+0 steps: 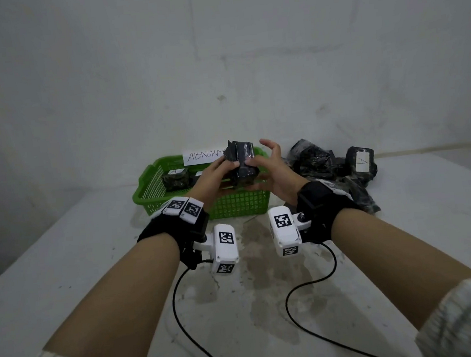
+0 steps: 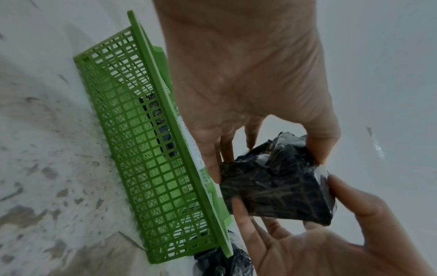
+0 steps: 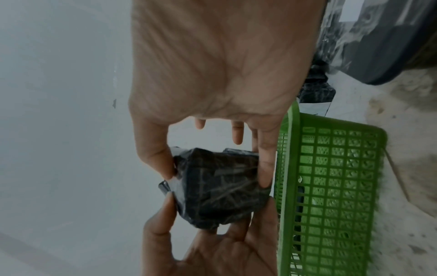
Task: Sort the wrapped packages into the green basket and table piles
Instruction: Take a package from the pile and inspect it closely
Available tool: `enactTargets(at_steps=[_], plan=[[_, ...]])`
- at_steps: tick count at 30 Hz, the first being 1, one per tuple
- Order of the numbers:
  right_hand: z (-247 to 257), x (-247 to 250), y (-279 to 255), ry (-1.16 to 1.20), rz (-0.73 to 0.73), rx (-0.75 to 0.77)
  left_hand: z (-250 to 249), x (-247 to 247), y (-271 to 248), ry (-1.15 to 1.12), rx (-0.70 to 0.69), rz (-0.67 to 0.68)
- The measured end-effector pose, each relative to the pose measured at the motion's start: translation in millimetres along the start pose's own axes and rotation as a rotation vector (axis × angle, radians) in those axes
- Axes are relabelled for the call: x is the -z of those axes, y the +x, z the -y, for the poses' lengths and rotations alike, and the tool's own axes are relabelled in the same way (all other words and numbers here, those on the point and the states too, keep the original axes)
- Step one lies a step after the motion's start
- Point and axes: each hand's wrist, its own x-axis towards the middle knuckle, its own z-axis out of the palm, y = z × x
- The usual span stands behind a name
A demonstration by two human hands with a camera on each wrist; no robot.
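Both hands are up in the middle of the head view, just above the green basket; between them sits one black wrapped package, off the surface; the left hand pinches it with thumb and fingers curled round its left side; the right hand has thumb and little finger on the right side while the other fingers are spread loose above it; the left wrist view shows that package crinkly and shiny; inside the basket, toward its left, sits another package with a white label; right of the basket there's a pile of black packages on the grey surface; a paper sign stands behind the basket.
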Motion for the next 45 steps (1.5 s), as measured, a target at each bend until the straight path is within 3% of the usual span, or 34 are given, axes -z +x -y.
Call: enactTargets(at_steps=[5,13,17,24,28,32,38,41,45], plan=[[0.6,2.2,-2.6,-0.111,-0.042,0.029,1.8,-4.8,-2.8,0.006,0.074,0.038],[-5.2,1.8,-4.9,-0.189,0.045,0.012,-4.6,-7.6,2.0,0.014,0.102,-0.051],[1.4,-0.8,-3.6,-0.214,-0.021,0.030,-1.8,-1.8,-5.0,0.040,0.140,0.004],[5.1,7.8,8.0,0.019,-0.078,-0.210,5.3,7.0,-7.8,0.105,0.078,0.012],[7.2,16.2,13.0,-0.083,-0.078,-0.260,7.2,8.8,-8.3,0.233,0.029,0.013],[10.8,18.7,8.7,-0.210,-0.019,-0.346,5.2,4.3,-7.8,0.194,0.006,0.071],[3.5,15.0,10.2,-0.430,0.108,-0.348,-3.6,-6.6,-1.5,-0.044,0.017,0.037],[9.1,16.0,7.2,-0.318,0.125,-0.292,-1.4,-9.2,-0.7,-0.073,0.049,0.051],[10.2,12.6,3.4,-0.136,0.069,-0.187,-1.8,-10.5,2.9,-0.124,0.014,-0.038]])
